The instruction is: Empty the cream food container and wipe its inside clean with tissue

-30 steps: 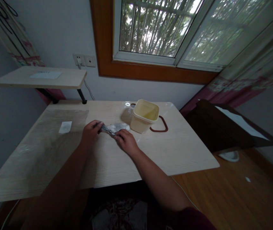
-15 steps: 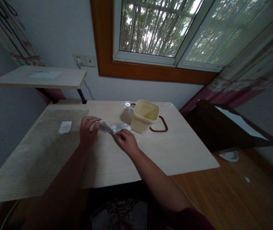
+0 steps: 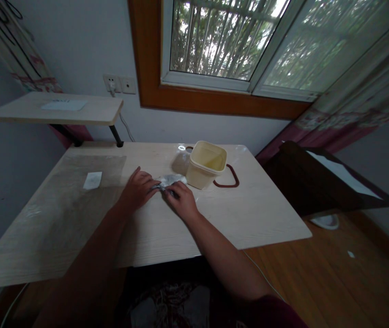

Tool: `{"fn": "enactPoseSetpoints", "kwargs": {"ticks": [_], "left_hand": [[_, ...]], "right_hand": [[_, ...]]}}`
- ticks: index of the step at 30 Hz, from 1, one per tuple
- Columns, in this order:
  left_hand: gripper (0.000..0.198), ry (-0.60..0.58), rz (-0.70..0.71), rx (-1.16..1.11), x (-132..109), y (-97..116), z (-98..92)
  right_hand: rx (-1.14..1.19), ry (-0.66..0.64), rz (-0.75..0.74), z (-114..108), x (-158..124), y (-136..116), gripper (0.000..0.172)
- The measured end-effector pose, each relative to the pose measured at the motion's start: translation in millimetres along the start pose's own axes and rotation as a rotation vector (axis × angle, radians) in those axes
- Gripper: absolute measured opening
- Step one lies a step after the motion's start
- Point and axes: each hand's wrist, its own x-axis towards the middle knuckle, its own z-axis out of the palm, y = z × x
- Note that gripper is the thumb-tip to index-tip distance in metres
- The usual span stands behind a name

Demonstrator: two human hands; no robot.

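Note:
A crumpled clear plastic bag (image 3: pixel 171 180) lies on the light wooden table (image 3: pixel 235 214), just left of a cream plastic tub (image 3: pixel 205 171). My left hand (image 3: pixel 137 190) rests flat over the bag's left end, its fingers stretched toward the right and pressing down on it. My right hand (image 3: pixel 181 200) is closed in a pinch on the bag's near edge. The two hands almost touch. Most of the bag's left half is hidden under my left fingers.
A small white slip (image 3: pixel 92 180) lies on a clear sheet (image 3: pixel 61 200) covering the table's left part. A dark red loop (image 3: pixel 230 177) lies beside the tub. A raised shelf (image 3: pixel 58 109) stands at the back left. A dark cabinet (image 3: pixel 317 182) sits right of the table.
My left hand let go of the bag's twisted left end, drew back, then moved right and now lies flat over it. My right hand has stayed pinched on the bag.

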Motion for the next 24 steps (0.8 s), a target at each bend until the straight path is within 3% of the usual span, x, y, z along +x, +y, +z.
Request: {"fn": "enactPoseSetpoints", "kwargs": {"ticks": [5,12,20,24], "left_hand": [[0.027,-0.093,-0.035,-0.051,0.5,-3.1,1.1],[0.033,-0.104,-0.140,-0.195,1.0,-0.5,3.3],[0.030,-0.173,-0.060,-0.197,1.8,5.6,7.5],[0.030,-0.180,-0.076,-0.240,1.2,10.1,6.2]], "right_hand": [[-0.024,-0.001,0.028,0.4,0.1,1.2,0.014],[-0.060,0.028,0.008,1.6,-0.6,4.1,0.013],[-0.179,-0.025,-0.061,0.0,-1.0,-4.2,0.025],[-0.189,-0.074,-0.048,0.5,-1.8,-3.3,0.021]]}}
